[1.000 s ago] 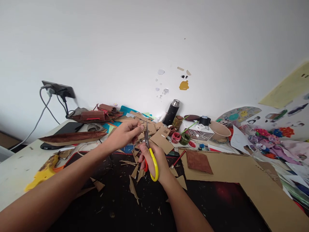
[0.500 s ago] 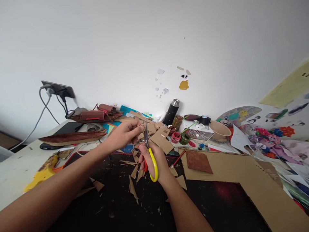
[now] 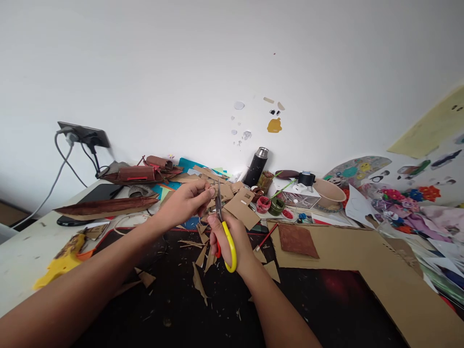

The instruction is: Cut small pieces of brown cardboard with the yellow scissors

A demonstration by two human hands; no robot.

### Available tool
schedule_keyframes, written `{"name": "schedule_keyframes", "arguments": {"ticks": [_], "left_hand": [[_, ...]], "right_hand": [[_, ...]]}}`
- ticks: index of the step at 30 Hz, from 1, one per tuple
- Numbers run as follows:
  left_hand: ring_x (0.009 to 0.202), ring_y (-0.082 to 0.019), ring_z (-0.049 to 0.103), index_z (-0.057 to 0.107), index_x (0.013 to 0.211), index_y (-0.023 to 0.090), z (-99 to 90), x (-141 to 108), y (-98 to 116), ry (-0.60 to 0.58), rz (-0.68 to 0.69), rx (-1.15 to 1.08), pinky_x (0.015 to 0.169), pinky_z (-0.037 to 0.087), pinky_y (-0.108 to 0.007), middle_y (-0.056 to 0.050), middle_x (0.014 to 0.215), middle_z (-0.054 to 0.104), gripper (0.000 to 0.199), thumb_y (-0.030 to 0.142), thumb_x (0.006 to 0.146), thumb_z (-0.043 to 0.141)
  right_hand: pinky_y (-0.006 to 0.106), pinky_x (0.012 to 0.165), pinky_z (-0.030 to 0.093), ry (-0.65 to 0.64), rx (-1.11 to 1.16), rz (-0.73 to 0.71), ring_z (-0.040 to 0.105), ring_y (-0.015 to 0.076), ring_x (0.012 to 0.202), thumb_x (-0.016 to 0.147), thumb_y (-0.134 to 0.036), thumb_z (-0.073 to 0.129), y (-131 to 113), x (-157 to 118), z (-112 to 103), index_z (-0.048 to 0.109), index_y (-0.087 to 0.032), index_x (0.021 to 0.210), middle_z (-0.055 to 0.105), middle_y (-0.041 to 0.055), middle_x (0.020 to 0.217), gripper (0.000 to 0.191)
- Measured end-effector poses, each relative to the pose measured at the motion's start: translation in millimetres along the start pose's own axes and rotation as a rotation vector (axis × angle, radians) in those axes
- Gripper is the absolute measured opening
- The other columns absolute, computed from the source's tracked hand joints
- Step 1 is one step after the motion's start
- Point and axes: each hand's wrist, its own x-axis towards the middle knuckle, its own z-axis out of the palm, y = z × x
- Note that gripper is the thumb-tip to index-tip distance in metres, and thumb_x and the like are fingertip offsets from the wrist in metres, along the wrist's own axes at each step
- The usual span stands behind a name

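My right hand (image 3: pixel 232 241) is wrapped round the yellow and red handles of a pair of scissors (image 3: pixel 229 246). The blades point up and away, close to the fingertips of my left hand (image 3: pixel 194 200). That hand is closed in a pinch beside the blades; what sits in it is too small to make out against the brown scraps behind. Cut cardboard scraps (image 3: pixel 198 285) lie below and around both hands. A folded cardboard piece (image 3: pixel 241 208) with a printed label rests just beyond the right hand.
A yellow glue gun (image 3: pixel 60 263) and a brown boat-shaped piece (image 3: pixel 108 207) lie at left. Behind stand a black flask (image 3: pixel 255 166) and paint jars (image 3: pixel 263 205). A large cardboard sheet (image 3: pixel 340 241) bearing a brown square (image 3: pixel 297 240) covers the right. Cables hang from a wall socket (image 3: pixel 83 134).
The view has shifted slightly, so the background sits a little further left and higher. Both hands and the scissors keep nearly the same pose.
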Motion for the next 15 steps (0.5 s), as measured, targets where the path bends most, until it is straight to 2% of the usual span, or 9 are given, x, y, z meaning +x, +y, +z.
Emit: {"name": "schedule_keyframes", "arguments": {"ticks": [15], "left_hand": [[0.047, -0.011, 0.052, 0.051, 0.074, 0.022, 4.9, -0.6, 1.7, 0.026, -0.011, -0.05, 0.048, 0.041, -0.022, 0.004, 0.054, 0.056, 0.036, 0.044, 0.102, 0.058]], "right_hand": [[0.023, 0.041, 0.042, 0.006, -0.064, -0.017, 0.056, 0.0136, 0.038, 0.101, -0.074, 0.052, -5.2, -1.1, -1.3, 0.061, -0.022, 0.094, 0.055, -0.005, 0.055, 0.053]]}}
